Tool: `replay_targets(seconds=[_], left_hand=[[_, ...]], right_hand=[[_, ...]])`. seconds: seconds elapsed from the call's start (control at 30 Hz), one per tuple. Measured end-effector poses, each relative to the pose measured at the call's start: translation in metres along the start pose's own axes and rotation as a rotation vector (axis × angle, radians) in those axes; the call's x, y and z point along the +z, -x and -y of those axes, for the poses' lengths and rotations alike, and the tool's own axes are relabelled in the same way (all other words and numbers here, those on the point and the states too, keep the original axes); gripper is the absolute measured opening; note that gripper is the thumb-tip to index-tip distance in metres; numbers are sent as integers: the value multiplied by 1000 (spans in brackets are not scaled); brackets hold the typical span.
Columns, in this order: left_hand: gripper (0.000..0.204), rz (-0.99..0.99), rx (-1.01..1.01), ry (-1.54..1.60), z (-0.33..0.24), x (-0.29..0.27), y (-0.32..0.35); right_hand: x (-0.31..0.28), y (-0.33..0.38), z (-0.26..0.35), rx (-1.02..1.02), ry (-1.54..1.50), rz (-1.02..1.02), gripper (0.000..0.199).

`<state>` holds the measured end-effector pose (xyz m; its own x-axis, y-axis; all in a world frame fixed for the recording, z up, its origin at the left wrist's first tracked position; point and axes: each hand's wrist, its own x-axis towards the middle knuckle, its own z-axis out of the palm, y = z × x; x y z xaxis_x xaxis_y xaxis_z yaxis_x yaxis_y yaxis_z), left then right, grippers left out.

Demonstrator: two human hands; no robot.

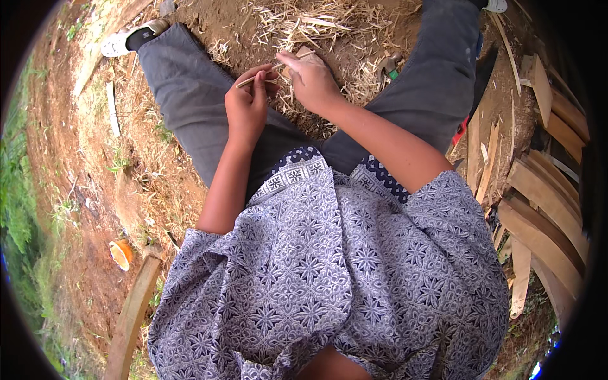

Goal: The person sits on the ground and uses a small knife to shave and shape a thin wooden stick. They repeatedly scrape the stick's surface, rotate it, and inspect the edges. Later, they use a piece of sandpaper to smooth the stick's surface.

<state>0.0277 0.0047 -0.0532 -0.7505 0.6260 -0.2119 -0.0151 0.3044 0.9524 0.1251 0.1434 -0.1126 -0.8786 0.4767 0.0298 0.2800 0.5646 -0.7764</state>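
Note:
My left hand (pixel 249 98) is closed, its thumb and fingers pinching a thin, pale wooden stick (pixel 246 82). The stick slants up to the right, toward my right hand (pixel 311 81). Fingers of that hand are pressed together around the stick's other part, and a pale tip shows just past them. Both hands are held between my spread legs, above the ground. Right beside my right hand, a flat brown wooden block (pixel 311 56) is partly covered by it. The palm sides and some fingertips are hidden.
Wood shavings (pixel 310 24) litter the soil between my legs. A metal-headed tool with a green part (pixel 388 65) lies by my right leg. Curved wooden planks (pixel 548 196) are piled at the right. An orange bowl (pixel 120 254) and a long board (pixel 134 316) are at the left.

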Motion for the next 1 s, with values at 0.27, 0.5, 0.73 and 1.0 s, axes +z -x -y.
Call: replay_targets(seconds=[0.27, 0.5, 0.73, 1.0], left_hand=[[26, 7, -3, -18, -3, 7, 7], [22, -19, 55, -39, -1, 7, 7], [24, -14, 66, -68, -22, -7, 27], [27, -117, 79, -152, -28, -35, 37]], right_hand=[[-7, 10, 5, 85, -88, 83, 52], [-11, 10, 0, 174, -43, 72, 53], [-34, 11, -22, 262, 18, 9, 48], [-7, 44, -9, 72, -260, 284, 43]])
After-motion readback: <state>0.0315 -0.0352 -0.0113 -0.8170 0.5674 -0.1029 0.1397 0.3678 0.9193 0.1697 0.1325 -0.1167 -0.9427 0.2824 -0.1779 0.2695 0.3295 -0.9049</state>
